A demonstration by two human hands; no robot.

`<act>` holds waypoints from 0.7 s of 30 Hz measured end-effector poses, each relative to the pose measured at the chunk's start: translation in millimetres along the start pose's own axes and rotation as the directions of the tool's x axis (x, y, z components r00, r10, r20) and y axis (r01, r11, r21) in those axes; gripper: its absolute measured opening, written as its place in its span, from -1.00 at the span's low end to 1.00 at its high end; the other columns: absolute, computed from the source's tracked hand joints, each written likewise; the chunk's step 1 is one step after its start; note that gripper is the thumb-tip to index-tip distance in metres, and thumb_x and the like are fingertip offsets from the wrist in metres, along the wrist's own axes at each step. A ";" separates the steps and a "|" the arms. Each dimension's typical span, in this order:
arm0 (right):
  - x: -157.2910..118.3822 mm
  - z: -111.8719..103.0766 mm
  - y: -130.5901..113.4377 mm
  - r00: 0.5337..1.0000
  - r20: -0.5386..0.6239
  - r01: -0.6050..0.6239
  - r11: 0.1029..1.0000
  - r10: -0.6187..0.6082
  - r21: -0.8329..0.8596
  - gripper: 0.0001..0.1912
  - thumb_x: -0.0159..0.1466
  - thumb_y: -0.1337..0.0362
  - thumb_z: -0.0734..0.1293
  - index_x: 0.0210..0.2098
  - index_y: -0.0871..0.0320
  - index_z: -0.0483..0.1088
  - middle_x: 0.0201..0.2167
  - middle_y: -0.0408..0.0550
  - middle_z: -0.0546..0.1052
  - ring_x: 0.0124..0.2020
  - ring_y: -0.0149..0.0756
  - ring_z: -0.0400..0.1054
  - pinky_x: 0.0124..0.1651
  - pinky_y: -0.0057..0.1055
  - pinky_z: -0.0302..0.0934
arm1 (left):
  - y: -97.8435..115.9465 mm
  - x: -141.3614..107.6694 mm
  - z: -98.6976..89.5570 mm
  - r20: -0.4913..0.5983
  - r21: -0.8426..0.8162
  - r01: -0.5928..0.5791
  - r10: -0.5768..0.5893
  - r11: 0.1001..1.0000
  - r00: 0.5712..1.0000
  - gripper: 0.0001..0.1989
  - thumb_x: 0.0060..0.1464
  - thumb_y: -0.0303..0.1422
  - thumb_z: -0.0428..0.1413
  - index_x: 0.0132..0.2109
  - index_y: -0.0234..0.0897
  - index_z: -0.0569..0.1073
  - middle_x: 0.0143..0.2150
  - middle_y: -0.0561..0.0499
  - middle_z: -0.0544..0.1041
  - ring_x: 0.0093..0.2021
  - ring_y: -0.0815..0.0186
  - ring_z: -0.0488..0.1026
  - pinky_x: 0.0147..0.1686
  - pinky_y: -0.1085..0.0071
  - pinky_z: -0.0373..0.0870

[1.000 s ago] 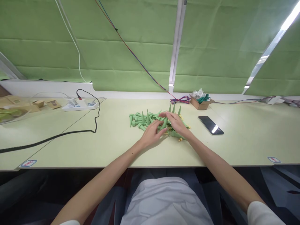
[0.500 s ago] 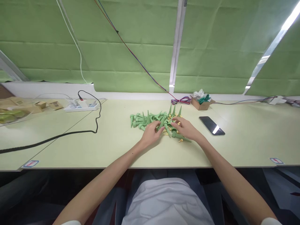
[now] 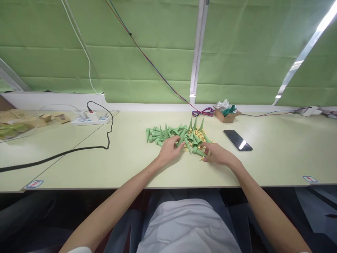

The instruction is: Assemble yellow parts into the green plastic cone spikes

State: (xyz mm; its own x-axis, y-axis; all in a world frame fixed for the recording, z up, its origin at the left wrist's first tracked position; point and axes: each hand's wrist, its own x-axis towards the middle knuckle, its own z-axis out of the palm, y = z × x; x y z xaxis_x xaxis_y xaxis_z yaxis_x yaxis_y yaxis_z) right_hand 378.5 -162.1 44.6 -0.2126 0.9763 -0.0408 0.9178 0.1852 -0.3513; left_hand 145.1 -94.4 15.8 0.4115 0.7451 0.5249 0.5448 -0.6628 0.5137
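Note:
A pile of green plastic cone-shaped spikes [image 3: 155,136] with collared heads lies on the table, some standing point up. Small yellow plastic pieces [image 3: 198,134] are heaped among them on the right. My left hand [image 3: 169,150] has its thumb and fingers closed round one tilted green spike [image 3: 182,137] at the pile's front. At the front right, my right hand [image 3: 217,154] curls its thumb and fingers round the pointed end of a lying green spike [image 3: 198,151]. That tip is hidden by the hand. One small yellow piece [image 3: 202,159] is by the right thumb.
A black phone [image 3: 238,140] lies to the right. Behind the pile are a coiled cable [image 3: 203,112] and a small cardboard box [image 3: 226,117] with plastic wrap and green material. Leftward, a black cord [image 3: 79,149] runs to a white power strip [image 3: 91,120].
My right hand has moved right and toward me, from over the yellow pieces to the lying spike. More of the yellow heap shows. My left hand has stayed in place.

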 end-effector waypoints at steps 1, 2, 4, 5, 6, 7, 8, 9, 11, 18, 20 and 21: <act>1.0 0.9 0.3 1.000 0.001 0.005 1.000 -0.005 0.011 -0.62 0.17 0.33 0.45 -0.02 0.12 0.37 -0.22 -0.03 0.54 -0.16 -0.17 0.41 -0.21 -0.42 0.16 | 0.2 0.0 -0.1 0.001 0.000 -0.003 0.003 1.000 1.000 -0.74 0.23 -0.18 0.03 -0.25 -0.30 0.41 -0.33 0.00 0.47 -0.50 0.39 0.26 -0.44 0.41 0.18; 2.1 2.0 0.7 1.000 0.003 0.009 1.000 -0.009 0.023 -0.65 0.17 0.32 0.44 -0.05 0.12 0.38 -0.23 -0.04 0.54 -0.18 -0.19 0.41 -0.23 -0.43 0.15 | 0.4 0.0 -0.3 0.002 0.001 -0.005 0.005 1.000 1.000 -0.75 0.23 -0.18 0.03 -0.26 -0.30 0.40 -0.33 0.00 0.46 -0.50 0.39 0.26 -0.45 0.41 0.17; 4.3 4.3 1.9 1.000 0.004 0.016 0.999 -0.016 0.039 -0.70 0.19 0.31 0.44 -0.10 0.13 0.38 -0.26 -0.05 0.54 -0.22 -0.21 0.40 -0.26 -0.44 0.13 | 0.7 0.0 -0.4 0.002 0.001 -0.008 0.008 1.000 1.000 -0.75 0.23 -0.18 0.03 -0.27 -0.30 0.40 -0.35 0.01 0.46 -0.51 0.39 0.26 -0.45 0.42 0.17; 5.3 5.4 2.4 1.000 0.004 0.021 0.999 -0.021 0.042 -0.74 0.19 0.30 0.43 -0.14 0.14 0.38 -0.27 -0.05 0.53 -0.24 -0.23 0.39 -0.28 -0.44 0.12 | 0.8 0.0 -0.4 0.002 0.001 -0.008 0.008 1.000 1.000 -0.75 0.23 -0.18 0.03 -0.27 -0.30 0.39 -0.36 0.01 0.46 -0.51 0.39 0.26 -0.45 0.42 0.17; 6.2 6.3 2.7 1.000 0.003 0.024 0.999 -0.024 0.041 -0.78 0.19 0.29 0.43 -0.18 0.15 0.38 -0.28 -0.05 0.52 -0.26 -0.24 0.39 -0.30 -0.45 0.11 | 0.8 0.0 -0.4 0.002 0.000 -0.009 0.009 1.000 1.000 -0.75 0.23 -0.18 0.03 -0.28 -0.30 0.39 -0.36 0.01 0.46 -0.51 0.39 0.26 -0.44 0.42 0.16; 7.0 7.1 2.9 1.000 0.003 0.026 0.999 -0.026 0.042 -0.82 0.20 0.29 0.42 -0.22 0.15 0.38 -0.29 -0.05 0.52 -0.27 -0.25 0.38 -0.32 -0.45 0.09 | 0.8 0.0 -0.4 0.004 0.000 -0.010 0.010 1.000 1.000 -0.75 0.23 -0.18 0.04 -0.28 -0.29 0.39 -0.36 0.01 0.46 -0.51 0.39 0.26 -0.44 0.42 0.16; 7.6 7.7 2.9 1.000 0.004 0.024 0.999 -0.025 0.043 -0.84 0.20 0.29 0.41 -0.26 0.16 0.37 -0.30 -0.05 0.51 -0.29 -0.26 0.37 -0.33 -0.45 0.08 | 0.8 0.0 -0.4 0.004 -0.001 -0.012 0.012 1.000 1.000 -0.75 0.23 -0.18 0.04 -0.28 -0.29 0.39 -0.36 0.01 0.46 -0.51 0.39 0.26 -0.44 0.42 0.16; 8.1 8.3 2.8 1.000 0.006 0.020 0.999 -0.020 0.045 -0.86 0.20 0.29 0.41 -0.30 0.16 0.36 -0.32 -0.05 0.50 -0.31 -0.27 0.36 -0.35 -0.45 0.07 | 0.7 0.0 -0.3 0.003 -0.003 -0.014 0.014 1.000 1.000 -0.75 0.23 -0.18 0.04 -0.28 -0.30 0.39 -0.36 0.01 0.46 -0.51 0.40 0.26 -0.44 0.42 0.16; 8.7 9.3 2.4 1.000 0.010 0.009 0.999 -0.009 0.047 -0.86 0.20 0.29 0.39 -0.35 0.16 0.32 -0.35 -0.07 0.48 -0.35 -0.29 0.32 -0.37 -0.44 0.05 | 0.3 0.1 -0.1 0.000 -0.003 -0.020 0.020 1.000 1.000 -0.75 0.22 -0.19 0.04 -0.28 -0.29 0.39 -0.37 0.02 0.45 -0.51 0.40 0.25 -0.44 0.42 0.16; 7.7 12.5 -2.9 1.000 -0.007 0.017 0.999 -0.018 -0.032 -0.75 0.21 0.33 0.31 -0.50 0.13 0.14 -0.47 -0.12 0.39 -0.43 -0.35 0.22 -0.40 -0.43 -0.04 | -0.9 0.1 0.8 0.002 0.004 -0.034 0.034 0.999 0.999 -0.75 0.23 -0.19 0.03 -0.28 -0.30 0.39 -0.37 0.01 0.45 -0.51 0.39 0.25 -0.44 0.41 0.15; 6.2 13.1 -5.3 1.000 0.000 0.019 0.998 -0.019 -0.060 -0.74 0.22 0.35 0.29 -0.52 0.13 0.12 -0.50 -0.12 0.37 -0.45 -0.35 0.21 -0.41 -0.42 -0.07 | -0.7 0.0 0.7 0.000 0.008 -0.033 0.033 0.999 0.999 -0.75 0.23 -0.19 0.03 -0.28 -0.30 0.39 -0.39 0.02 0.44 -0.51 0.39 0.25 -0.44 0.41 0.15; 5.4 13.2 -6.2 1.000 0.000 0.021 0.997 -0.021 -0.073 -0.74 0.23 0.35 0.28 -0.53 0.13 0.12 -0.51 -0.12 0.36 -0.45 -0.35 0.21 -0.42 -0.41 -0.08 | -0.6 0.0 0.5 -0.001 0.010 -0.032 0.032 0.999 0.999 -0.75 0.23 -0.19 0.03 -0.29 -0.30 0.39 -0.39 0.02 0.44 -0.52 0.40 0.24 -0.44 0.41 0.15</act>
State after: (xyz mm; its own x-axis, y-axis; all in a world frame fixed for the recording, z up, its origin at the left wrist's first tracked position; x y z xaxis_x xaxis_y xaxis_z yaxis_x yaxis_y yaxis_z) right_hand 367.1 -159.4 34.1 -0.2318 0.9722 -0.0338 0.9352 0.2132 -0.2827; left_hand 145.1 -94.0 15.1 0.4283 0.7233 0.5417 0.5382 -0.6857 0.4900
